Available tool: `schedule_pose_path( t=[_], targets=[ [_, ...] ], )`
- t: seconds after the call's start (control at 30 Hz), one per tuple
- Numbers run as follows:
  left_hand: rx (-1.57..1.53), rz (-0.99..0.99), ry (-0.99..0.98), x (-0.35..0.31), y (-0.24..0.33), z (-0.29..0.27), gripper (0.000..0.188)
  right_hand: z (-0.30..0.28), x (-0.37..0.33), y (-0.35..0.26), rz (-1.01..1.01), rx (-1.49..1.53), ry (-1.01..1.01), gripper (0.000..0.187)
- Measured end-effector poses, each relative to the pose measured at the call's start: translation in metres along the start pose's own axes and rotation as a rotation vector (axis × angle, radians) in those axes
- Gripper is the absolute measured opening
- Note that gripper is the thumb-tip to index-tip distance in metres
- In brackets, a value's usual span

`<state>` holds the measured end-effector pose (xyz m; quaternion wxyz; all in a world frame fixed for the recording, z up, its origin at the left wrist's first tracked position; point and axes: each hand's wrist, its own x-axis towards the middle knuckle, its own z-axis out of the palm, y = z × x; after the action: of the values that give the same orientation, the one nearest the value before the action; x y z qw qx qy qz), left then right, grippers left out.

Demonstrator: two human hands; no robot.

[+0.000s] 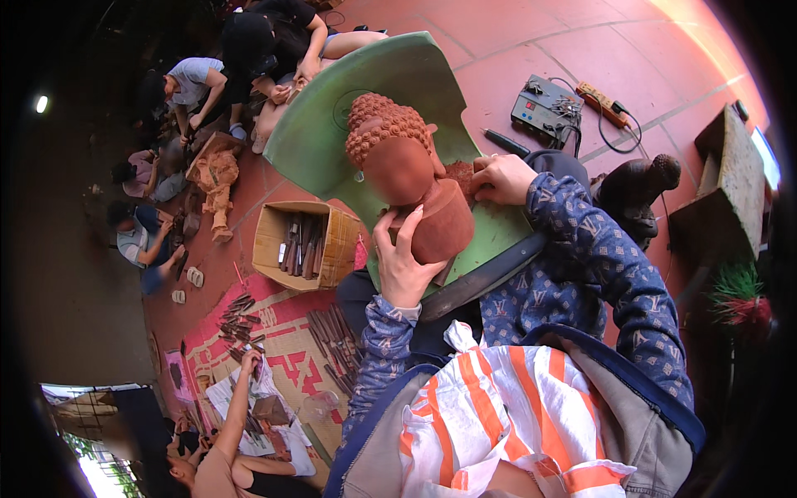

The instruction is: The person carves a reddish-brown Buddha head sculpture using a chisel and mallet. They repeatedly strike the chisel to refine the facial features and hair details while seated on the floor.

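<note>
A reddish-brown carved bust (398,170) with knobbly curled hair lies tilted in a curved green plastic tray (303,133) across my lap. My left hand (407,261) grips the bust's rounded lower block, its thumb and fingers spread along the side below the neck. To the right of the neck, my right hand (502,178) is closed with its fingertips pinched together over a heap of reddish shavings (460,173). Whatever those fingertips hold is hidden or too small to make out. A dark padded strip (486,278) lines the tray's near edge.
A cardboard box (332,236) of wooden-handled tools stands left; more chisels (332,340) lie on cardboard below it. At the right are a grey control box (546,108), a power strip (602,104) and a dark carved figure (639,195). Several people work at the left.
</note>
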<state>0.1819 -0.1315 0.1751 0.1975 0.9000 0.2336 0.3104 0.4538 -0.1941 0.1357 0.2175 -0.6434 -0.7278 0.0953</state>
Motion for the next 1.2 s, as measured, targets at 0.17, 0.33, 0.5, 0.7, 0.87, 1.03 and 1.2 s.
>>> schedule_pose_path(
  t=[0.17, 0.33, 0.5, 0.7, 0.87, 1.03, 1.2],
  targets=[
    [-0.004, -0.020, 0.011, -0.004, 0.007, -0.011, 0.115, -0.020, -0.011, -0.022, 0.080, 0.063, 0.110, 0.019],
    [-0.025, -0.074, 0.108, -0.037, -0.012, -0.037, 0.108, -0.049, -0.051, -0.067, 0.162, 0.253, 0.226, 0.011],
    [0.045, -0.390, 0.244, -0.079, -0.055, -0.048, 0.086, -0.050, -0.097, -0.089, 0.221, 0.271, 0.249, 0.007],
    [-0.040, -1.169, 0.116, -0.206, -0.156, -0.053, 0.079, -0.040, -0.118, -0.087, 0.354, 0.271, 0.377, 0.003],
    [-0.746, -1.407, 0.235, -0.265, -0.174, -0.016, 0.103, -0.034, -0.114, -0.090, 0.277, 0.202, 0.334, 0.011],
    [-0.727, -1.466, 0.171, -0.273, -0.187, -0.010, 0.107, -0.031, -0.094, -0.110, 0.098, 0.174, 0.130, 0.034],
    [-0.566, -1.455, 0.144, -0.265, -0.176, -0.020, 0.108, -0.014, -0.091, -0.125, 0.097, 0.001, -0.049, 0.056]
  ],
)
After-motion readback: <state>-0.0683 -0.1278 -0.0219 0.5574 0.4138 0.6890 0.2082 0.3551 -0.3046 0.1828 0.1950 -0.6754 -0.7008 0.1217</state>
